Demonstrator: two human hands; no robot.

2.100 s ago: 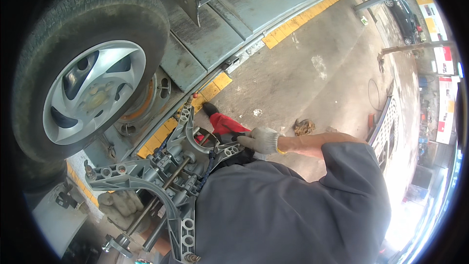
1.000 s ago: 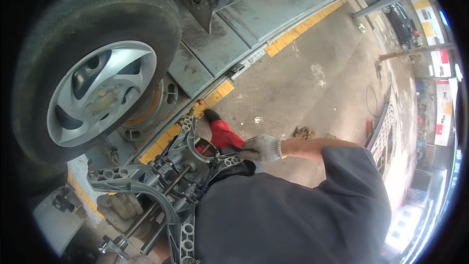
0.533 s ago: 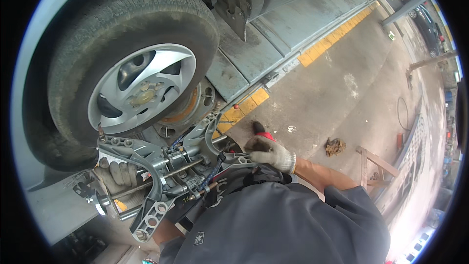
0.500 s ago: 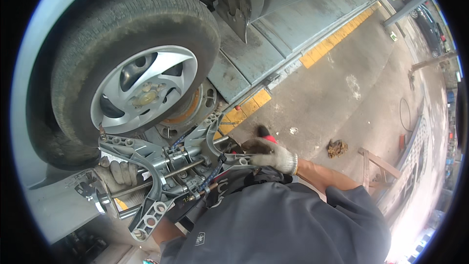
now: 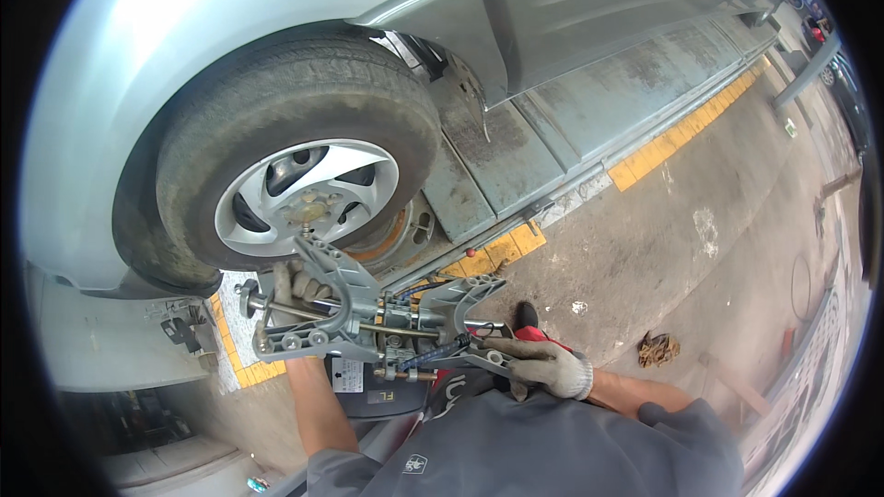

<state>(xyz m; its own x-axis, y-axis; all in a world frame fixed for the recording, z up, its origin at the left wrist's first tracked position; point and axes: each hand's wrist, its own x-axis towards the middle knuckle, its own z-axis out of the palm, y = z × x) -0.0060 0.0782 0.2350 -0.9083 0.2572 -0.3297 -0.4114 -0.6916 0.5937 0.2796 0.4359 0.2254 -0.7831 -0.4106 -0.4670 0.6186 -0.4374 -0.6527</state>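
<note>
A grey metal wheel alignment clamp (image 5: pixel 394 315), with rods, a threaded screw and splayed arms, hangs in front of my body, just below the car wheel (image 5: pixel 318 198). My gloved left hand (image 5: pixel 299 285) wraps around its left side near the rods and end knob. My gloved right hand (image 5: pixel 543 365) holds the lower arm at the clamp's right end, thumb below and fingers over it. Beneath the clamp, a dark sensor box (image 5: pixel 373 396) with labels shows partly. The clamp's upper left arm overlaps the lower part of the silver rim; contact between them cannot be made out.
A silver car body (image 5: pixel 589 0) arches over the wheel, which stands on a round turning plate (image 5: pixel 396 237). The grey lift runway (image 5: pixel 488 166) stretches to the far right, edged with yellow blocks (image 5: pixel 645 161). A crumpled brown rag (image 5: pixel 658 350) lies on the concrete floor.
The clamp has turned more level and moved right in the picture, with both hands still on it. My view has shifted, showing more of the car's side and my left forearm.
</note>
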